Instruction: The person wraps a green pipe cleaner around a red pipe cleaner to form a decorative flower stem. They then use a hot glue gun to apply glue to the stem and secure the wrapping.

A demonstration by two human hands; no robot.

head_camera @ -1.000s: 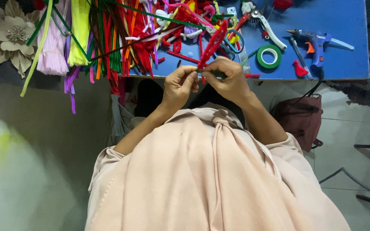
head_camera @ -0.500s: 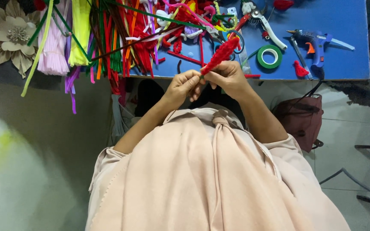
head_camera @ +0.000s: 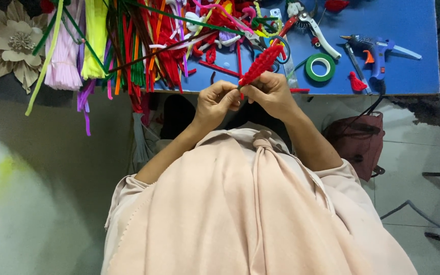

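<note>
My left hand (head_camera: 216, 102) and my right hand (head_camera: 270, 93) meet just in front of the blue table (head_camera: 413, 35). Together they pinch the lower end of a twisted red pipe-cleaner piece (head_camera: 260, 63), which slants up and to the right over the table edge. A big heap of coloured pipe cleaners (head_camera: 148, 40) lies on the table to the left of the hands. My pale pink garment fills the lower part of the view.
On the table to the right are a roll of green tape (head_camera: 320, 67), pliers with white handles (head_camera: 311, 25), a blue glue gun (head_camera: 375, 48) and a small red piece (head_camera: 355, 82). A cream paper flower (head_camera: 11, 43) lies far left. A dark red bag (head_camera: 360, 140) sits on the floor.
The red twisted piece has tilted further to the right and sits a little lower. Both hands shifted slightly while turning it.
</note>
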